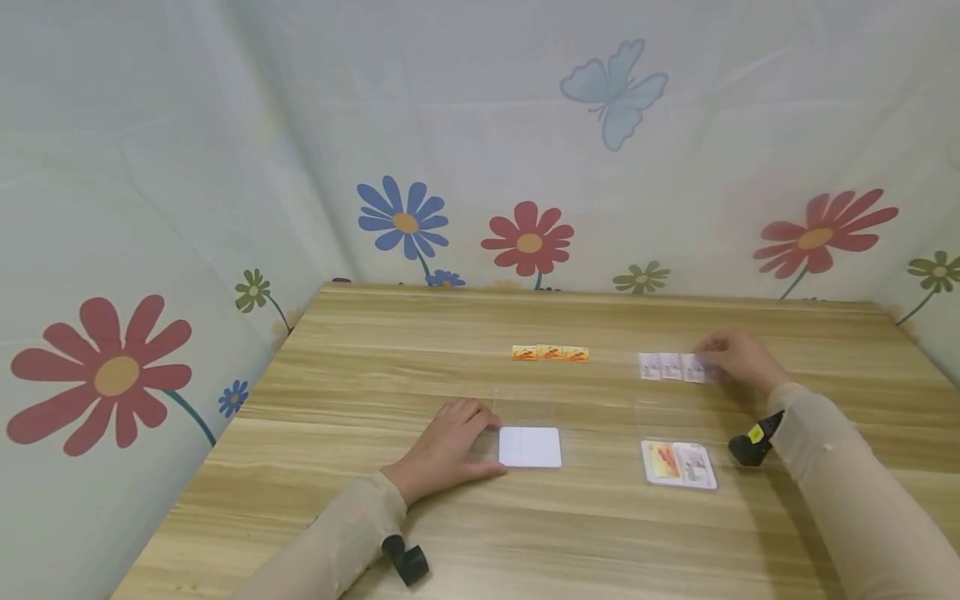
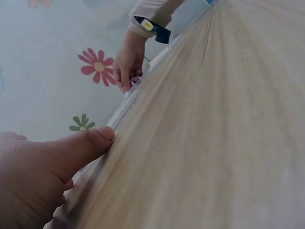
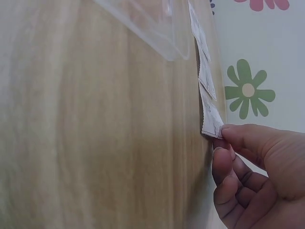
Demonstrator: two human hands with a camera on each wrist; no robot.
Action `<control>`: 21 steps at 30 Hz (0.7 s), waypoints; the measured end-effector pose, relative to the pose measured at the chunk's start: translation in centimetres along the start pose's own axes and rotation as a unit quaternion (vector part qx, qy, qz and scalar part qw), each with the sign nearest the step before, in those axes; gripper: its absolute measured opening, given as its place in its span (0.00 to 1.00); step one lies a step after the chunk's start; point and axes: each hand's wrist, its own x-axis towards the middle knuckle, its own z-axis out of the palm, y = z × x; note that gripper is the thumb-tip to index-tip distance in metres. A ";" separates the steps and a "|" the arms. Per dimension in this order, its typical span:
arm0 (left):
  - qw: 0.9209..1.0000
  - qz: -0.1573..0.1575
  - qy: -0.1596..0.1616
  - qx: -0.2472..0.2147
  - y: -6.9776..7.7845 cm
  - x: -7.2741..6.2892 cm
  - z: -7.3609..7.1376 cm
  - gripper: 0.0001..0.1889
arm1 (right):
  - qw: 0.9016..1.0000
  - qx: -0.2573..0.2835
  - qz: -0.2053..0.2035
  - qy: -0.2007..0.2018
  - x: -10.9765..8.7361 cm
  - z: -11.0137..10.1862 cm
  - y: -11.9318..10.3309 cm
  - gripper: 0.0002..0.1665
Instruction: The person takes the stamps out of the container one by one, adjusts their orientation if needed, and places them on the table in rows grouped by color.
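In the head view my right hand [image 1: 738, 360] is at the right end of a row of pale stamps [image 1: 671, 367]. Thumb and finger pinch the corner of the end stamp [image 3: 212, 121], whose toothed edge shows in the right wrist view. My left hand [image 1: 450, 446] rests on the table, thumb and fingers spread along the left edge of a clear plastic case [image 1: 525, 410] with a white card [image 1: 529, 447] in its near half. The left thumb [image 2: 97, 138] lies straight at that edge in the left wrist view.
A second clear case [image 1: 660, 417] lies to the right, holding an orange stamp [image 1: 665, 460] and a pale stamp [image 1: 696, 465] side by side. Several orange-yellow stamps [image 1: 551, 352] form a row farther back. A flower-printed cloth [image 1: 465, 125] hangs behind the wooden table [image 1: 420, 350].
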 end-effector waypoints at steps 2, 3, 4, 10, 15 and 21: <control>1.000 0.003 0.004 0.000 0.0 0.0 0.1 0.27 | 1.000 -0.002 -0.001 0.002 -0.1 0.0 0.1 0.18; 1.000 0.004 0.006 0.000 0.0 0.0 0.1 0.27 | 1.000 -0.004 -0.002 0.003 -0.1 0.0 0.1 0.18; 1.000 0.005 0.008 0.000 0.0 0.0 0.2 0.27 | 1.000 -0.006 -0.001 0.004 -0.2 0.0 0.1 0.18; 1.000 0.005 0.009 -0.002 0.1 0.1 0.3 0.27 | 1.000 -0.015 0.001 0.008 -0.5 -0.2 0.2 0.19; 1.000 -0.001 0.001 -0.001 0.2 0.1 0.1 0.27 | 1.000 -0.014 0.012 0.010 -0.6 -0.2 0.3 0.19; 1.000 0.003 -0.005 0.014 0.0 0.1 0.0 0.27 | 1.000 -0.003 0.016 0.014 -0.9 -0.1 0.5 0.19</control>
